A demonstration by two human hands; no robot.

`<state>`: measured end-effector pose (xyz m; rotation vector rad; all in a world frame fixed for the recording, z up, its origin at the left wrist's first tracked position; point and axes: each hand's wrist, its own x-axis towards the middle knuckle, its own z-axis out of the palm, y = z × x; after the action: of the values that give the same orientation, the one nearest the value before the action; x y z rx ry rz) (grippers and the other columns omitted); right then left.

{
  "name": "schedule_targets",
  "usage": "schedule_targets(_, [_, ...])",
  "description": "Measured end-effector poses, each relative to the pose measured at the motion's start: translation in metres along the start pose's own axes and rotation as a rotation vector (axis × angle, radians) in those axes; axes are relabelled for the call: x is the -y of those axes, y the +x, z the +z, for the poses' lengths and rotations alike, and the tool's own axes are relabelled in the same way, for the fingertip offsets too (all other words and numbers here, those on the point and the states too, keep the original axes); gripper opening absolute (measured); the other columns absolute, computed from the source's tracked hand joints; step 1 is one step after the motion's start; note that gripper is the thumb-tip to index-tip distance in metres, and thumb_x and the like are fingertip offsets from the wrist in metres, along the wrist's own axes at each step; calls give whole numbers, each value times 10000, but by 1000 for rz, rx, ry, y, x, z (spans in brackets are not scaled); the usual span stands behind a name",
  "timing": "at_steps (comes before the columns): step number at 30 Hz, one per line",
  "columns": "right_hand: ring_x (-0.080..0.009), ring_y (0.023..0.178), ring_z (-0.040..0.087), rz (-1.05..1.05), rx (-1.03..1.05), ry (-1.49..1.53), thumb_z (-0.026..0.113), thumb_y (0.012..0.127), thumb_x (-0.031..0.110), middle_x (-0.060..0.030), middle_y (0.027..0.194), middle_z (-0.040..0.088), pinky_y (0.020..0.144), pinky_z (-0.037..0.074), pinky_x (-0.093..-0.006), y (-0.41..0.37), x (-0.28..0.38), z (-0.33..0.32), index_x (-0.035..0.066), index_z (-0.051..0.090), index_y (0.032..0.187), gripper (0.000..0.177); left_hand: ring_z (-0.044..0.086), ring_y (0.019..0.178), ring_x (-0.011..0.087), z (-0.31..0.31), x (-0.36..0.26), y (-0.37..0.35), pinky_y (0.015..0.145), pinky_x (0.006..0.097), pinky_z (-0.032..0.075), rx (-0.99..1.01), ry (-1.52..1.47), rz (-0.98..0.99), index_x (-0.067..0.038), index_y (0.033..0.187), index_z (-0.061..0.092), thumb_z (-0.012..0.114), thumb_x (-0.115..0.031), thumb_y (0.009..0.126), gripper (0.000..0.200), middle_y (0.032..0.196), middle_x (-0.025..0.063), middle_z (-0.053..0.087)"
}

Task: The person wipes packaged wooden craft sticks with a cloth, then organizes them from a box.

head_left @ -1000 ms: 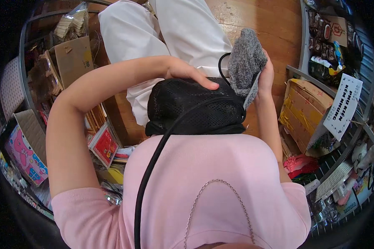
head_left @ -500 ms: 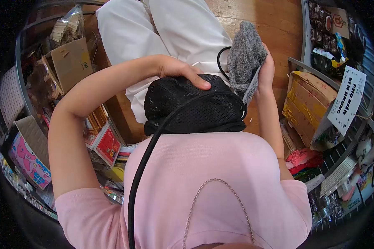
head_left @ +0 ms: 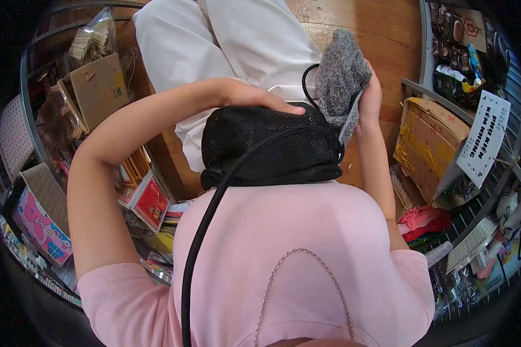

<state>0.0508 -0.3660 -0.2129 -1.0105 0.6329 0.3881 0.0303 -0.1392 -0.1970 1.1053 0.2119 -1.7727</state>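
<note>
A black mesh bag (head_left: 260,139) with a long black cord (head_left: 205,214) lies in my lap against my pink shirt. My left hand (head_left: 255,97) grips its top edge, the thumb stretched along the mesh and the fingers hidden behind it. To the right, my right hand (head_left: 370,104) holds a grey heathered knit cloth piece (head_left: 342,75) upright beside the bag's right end. Its fingers are mostly hidden behind the cloth. The cord crosses the front of the bag and runs down over my chest; a thin black loop shows between bag and cloth.
Metal shelving stands close on both sides. On the left are a cardboard box (head_left: 100,92), a pink-printed box (head_left: 40,222) and a red packet (head_left: 151,202). On the right are a taped carton (head_left: 431,147) and a white printed sign (head_left: 485,139). Wooden floor (head_left: 388,34) shows ahead.
My left thumb has slid slightly to the right along the top of the bag and lies flatter. The cord has shifted a little to the right; my right hand and the cloth barely differ.
</note>
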Motion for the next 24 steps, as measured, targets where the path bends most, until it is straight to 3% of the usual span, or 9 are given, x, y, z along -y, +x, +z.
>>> schedule_targets(9, [-160, 871, 583, 19, -16, -36, 401, 912, 192, -70, 954, 609, 809, 456, -293, 2, -5, -3, 15, 580, 1000, 267, 438, 1175, 184, 13, -17, -16, 1010, 289, 316, 113, 16, 127, 26, 1305, 405, 468, -543, 871, 718, 1319, 108, 444])
schedule_targets(19, [-163, 870, 582, 39, -8, -39, 410, 906, 196, -71, 956, 606, 809, 457, -295, 1, -6, -2, 19, 577, 1000, 260, 416, 1200, 175, 11, -12, -11, 1019, 289, 309, 138, 14, 193, 11, 1322, 388, 475, -544, 866, 724, 1331, 104, 434])
schedule_targets(24, [-159, 868, 573, 24, -9, -49, 418, 902, 193, -64, 944, 603, 819, 443, -290, 5, -10, -5, 24, 576, 996, 250, 470, 1154, 163, 9, -2, -1, 994, 288, 347, 127, -222, 132, -17, 1309, 417, 479, -530, 869, 680, 1316, 94, 457])
